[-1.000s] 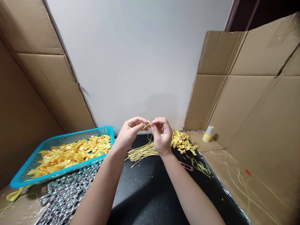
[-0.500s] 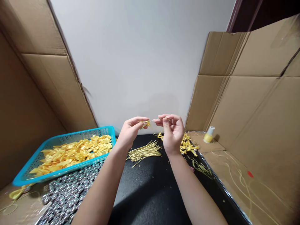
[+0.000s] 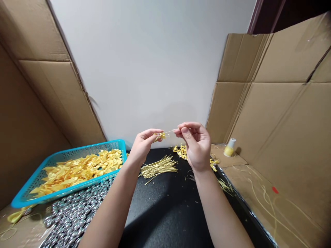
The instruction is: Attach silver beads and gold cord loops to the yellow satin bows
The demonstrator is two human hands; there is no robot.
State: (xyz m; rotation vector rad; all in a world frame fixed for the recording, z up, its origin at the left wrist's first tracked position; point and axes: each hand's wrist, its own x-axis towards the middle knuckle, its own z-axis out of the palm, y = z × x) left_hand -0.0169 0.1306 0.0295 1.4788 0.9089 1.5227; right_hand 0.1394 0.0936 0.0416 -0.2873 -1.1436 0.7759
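My left hand [image 3: 144,143] pinches a small yellow bow [image 3: 160,136] with gold cord between thumb and fingertips. A thin thread [image 3: 169,131] runs from the bow across to my right hand [image 3: 195,139], whose thumb and index finger close on its end. Both hands are raised above the far edge of the black table [image 3: 165,206]. Below them lies a bundle of gold cord pieces [image 3: 159,167]. Behind my right wrist is a pile of yellow bows with silvery beads [image 3: 182,151], partly hidden by the hand.
A turquoise basket [image 3: 33,179] of yellow ribbon pieces [image 3: 85,168] stands at the left, with many silvery beads [image 3: 74,206] in front. At the right are a thread cone [image 3: 229,148], cord scraps [image 3: 226,186] and loose thread on cardboard [image 3: 258,199]. Cardboard walls [image 3: 284,113] flank both sides.
My right hand has moved right and slightly up, away from the left, with the thread between them. A small loop now shows beside the bow. My left hand has barely moved.
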